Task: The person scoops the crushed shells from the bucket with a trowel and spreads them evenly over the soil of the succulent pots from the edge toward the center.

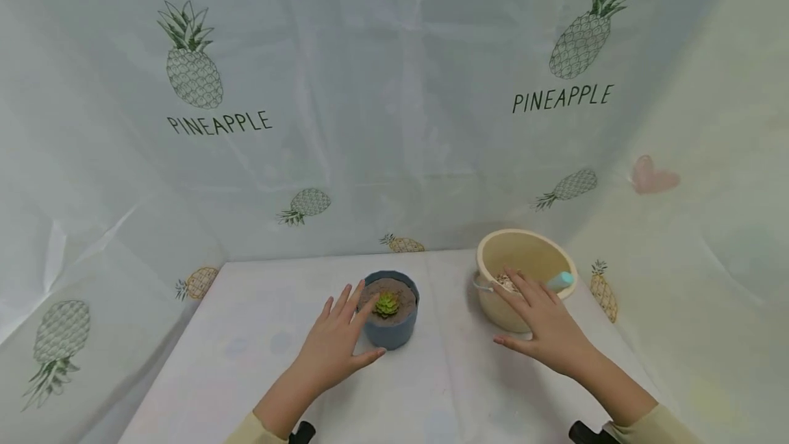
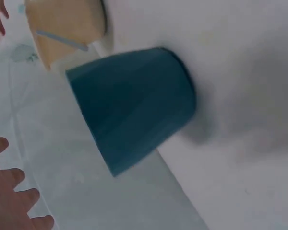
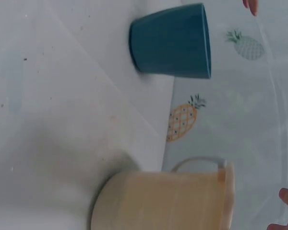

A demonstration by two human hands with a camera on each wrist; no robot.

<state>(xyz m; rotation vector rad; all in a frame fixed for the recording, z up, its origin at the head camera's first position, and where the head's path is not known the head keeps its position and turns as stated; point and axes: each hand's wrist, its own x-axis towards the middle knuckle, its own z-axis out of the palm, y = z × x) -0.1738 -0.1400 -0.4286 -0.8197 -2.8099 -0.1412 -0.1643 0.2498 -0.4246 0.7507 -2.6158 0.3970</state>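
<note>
hands spread wide and holding nothing, the left hand (image 1: 333, 347) is beside the blue pot (image 1: 390, 336) and the right hand (image 1: 547, 331) near the cream bucket (image 1: 502, 312), with pot and bucket upright on the worktop (image 1: 425, 382). a green succulent (image 1: 387, 304) already sits in the pot's brownish soil (image 1: 405, 295); what work remains, i cannot tell. the pot tapers toward its base.

White tabletop (image 1: 228, 344) | bears 2, upright | blue pot (image 1: 396, 331), middle | cream bucket (image 1: 498, 310), right, apart
</note>
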